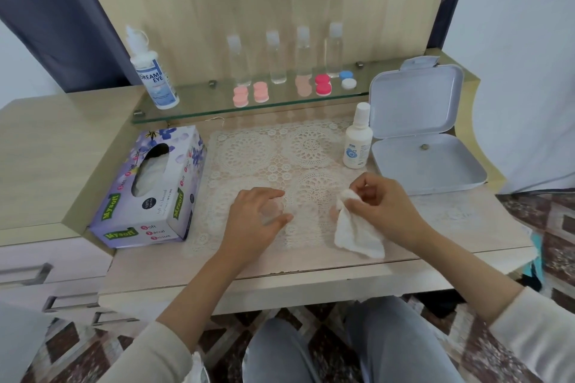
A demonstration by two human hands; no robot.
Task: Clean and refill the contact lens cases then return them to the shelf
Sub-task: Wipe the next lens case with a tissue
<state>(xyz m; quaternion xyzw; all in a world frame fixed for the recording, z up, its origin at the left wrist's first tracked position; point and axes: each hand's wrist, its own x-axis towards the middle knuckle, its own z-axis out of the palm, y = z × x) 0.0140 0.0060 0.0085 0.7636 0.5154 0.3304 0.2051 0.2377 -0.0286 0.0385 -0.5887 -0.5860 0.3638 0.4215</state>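
Soft crumpled tissue (357,236) pinched in right grip (381,205), left grip (258,221) half-curled over lace mat (264,149), hold unclear, pale wood bench (311,270).

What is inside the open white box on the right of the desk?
The box lies open, and only one small dark round object sits on its base. The inside of the lid looks bare. Nothing covers any part of the inside.

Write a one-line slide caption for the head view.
Cleaning step: the right hand pinches a white tissue over the lace mat, the left hand beside it.
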